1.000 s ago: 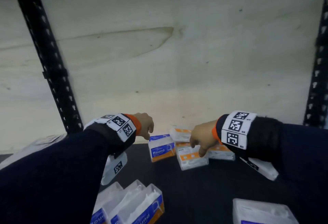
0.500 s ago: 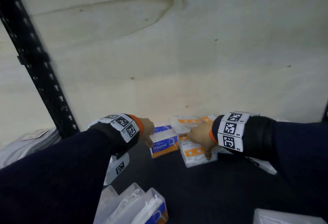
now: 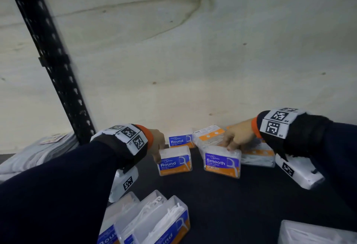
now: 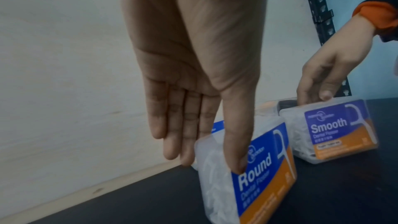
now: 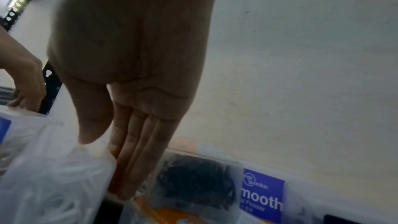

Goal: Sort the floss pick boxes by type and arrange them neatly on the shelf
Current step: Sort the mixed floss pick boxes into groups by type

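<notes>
The left hand point(image 3: 157, 143) is gripping an upright Round floss pick box point(image 3: 174, 160) from above, thumb point(image 4: 234, 151) lying on its labelled front and the other fingers reaching down behind it; the grip is closed on the box. The box is standing on the dark shelf point(image 3: 222, 205), just beside a Smooth floss pick box point(image 3: 222, 163) to its right. The right hand point(image 3: 238, 137) is holding that Smooth box at its top edge, thumb in front and fingers point(image 5: 137, 168) behind, so this grip is also closed on its box. A second Round box point(image 3: 180, 141) is standing behind, near the pale back wall point(image 3: 193, 60). Orange-labelled boxes point(image 3: 209, 134) are lying flat behind the right hand. Three more Round boxes point(image 3: 154, 222) are sitting in a row at the near edge.
</notes>
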